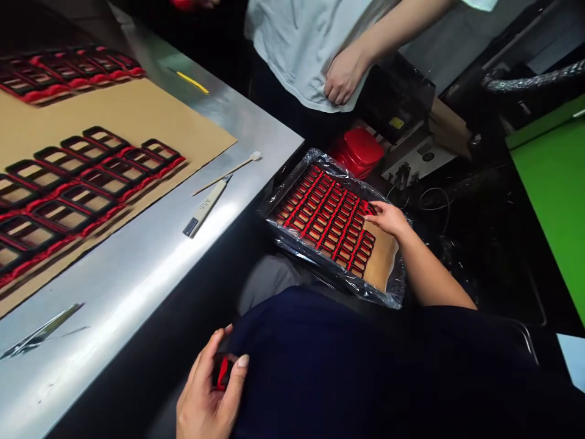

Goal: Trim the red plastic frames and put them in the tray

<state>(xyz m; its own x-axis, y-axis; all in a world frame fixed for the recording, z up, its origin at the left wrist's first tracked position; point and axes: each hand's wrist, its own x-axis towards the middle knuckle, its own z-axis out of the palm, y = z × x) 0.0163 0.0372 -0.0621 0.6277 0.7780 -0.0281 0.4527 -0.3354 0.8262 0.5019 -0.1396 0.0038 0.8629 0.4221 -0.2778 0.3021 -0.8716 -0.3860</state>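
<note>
Small black rectangular frames [338, 213] with red edging stand in close rows on a brown sheet [380, 262]. This sheet lines a shallow tray [292, 241] wrapped in clear plastic. My right hand [388, 221] reaches over the tray's right side, its thumb and fingers pinching one such frame [371, 209] at the end of a row. Low in the view, close to my dark blue shirt, my left hand [208, 390] is curled around a black-and-red piece [222, 373]. Fingers partly cover that piece, so its full shape is hidden.
On the metal table [256, 201] to the left, larger frames [91, 177] rest on cardboard [183, 116]. A utility knife [208, 206], a swab stick [226, 172] and tweezers [43, 329] lie there. Behind the tray are a red container [359, 149] and another person's hand [345, 73].
</note>
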